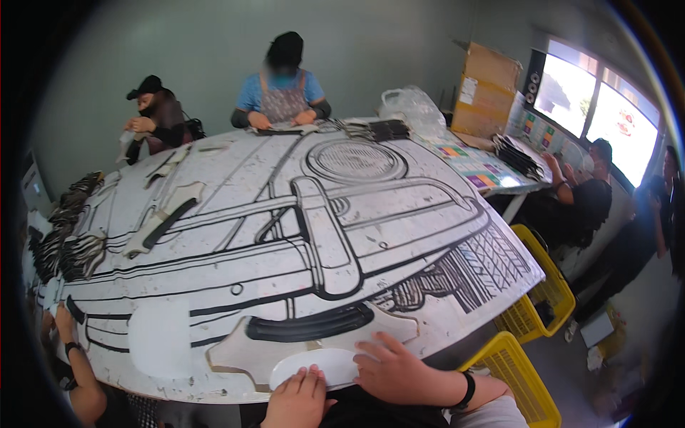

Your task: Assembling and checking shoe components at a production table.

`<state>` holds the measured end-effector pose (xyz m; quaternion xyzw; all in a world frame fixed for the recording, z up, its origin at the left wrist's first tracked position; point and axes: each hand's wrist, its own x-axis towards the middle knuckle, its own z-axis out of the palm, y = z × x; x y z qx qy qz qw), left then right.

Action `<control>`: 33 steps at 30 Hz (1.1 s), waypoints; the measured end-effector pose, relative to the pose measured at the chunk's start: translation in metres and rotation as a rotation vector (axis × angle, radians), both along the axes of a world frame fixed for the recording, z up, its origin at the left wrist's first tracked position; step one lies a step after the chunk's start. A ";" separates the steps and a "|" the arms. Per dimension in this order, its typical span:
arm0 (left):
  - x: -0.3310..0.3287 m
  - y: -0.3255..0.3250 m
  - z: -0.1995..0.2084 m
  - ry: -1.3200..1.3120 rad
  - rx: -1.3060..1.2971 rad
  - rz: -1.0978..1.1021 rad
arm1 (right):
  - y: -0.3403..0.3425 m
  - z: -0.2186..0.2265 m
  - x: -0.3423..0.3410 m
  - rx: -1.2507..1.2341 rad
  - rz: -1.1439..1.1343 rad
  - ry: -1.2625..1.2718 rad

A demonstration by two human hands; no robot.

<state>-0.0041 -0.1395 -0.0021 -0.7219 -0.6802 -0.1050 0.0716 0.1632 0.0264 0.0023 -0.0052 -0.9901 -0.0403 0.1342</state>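
On the table edge before me lies a wide beige fabric piece [232, 351] with a curved black padded strip [310, 324] along its upper middle. A white rounded sheet [325, 364] rests on its lower part. My left hand [298, 399] lies with fingers stretched flat on the sheet's near edge. At the sheet's right end, my right hand [392, 367] has its fingers spread, some over the sheet and some over the beige fabric. Neither hand grips anything that I can see. Below my right hand, a black band [468, 391] circles the wrist.
The large table [421, 250] has bold black line drawings. A white sheet [160, 339] lies to the left, another beige-and-black piece [164, 221] farther off. Stacked pieces [82, 253] line the left edge. Yellow crates [514, 378] stand at right. Co-workers sit around; one's arm [82, 364] reaches in at left.
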 end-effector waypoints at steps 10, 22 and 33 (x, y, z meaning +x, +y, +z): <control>-0.038 -0.010 0.049 -0.115 -0.312 -0.231 | 0.081 -0.001 -0.097 -0.321 0.089 -0.360; -0.076 -0.001 0.191 -0.257 0.756 -0.097 | 0.113 0.147 -0.087 -1.036 -0.008 0.755; -0.100 0.095 0.164 -0.339 0.971 0.033 | 0.126 0.144 -0.122 -1.675 0.411 0.935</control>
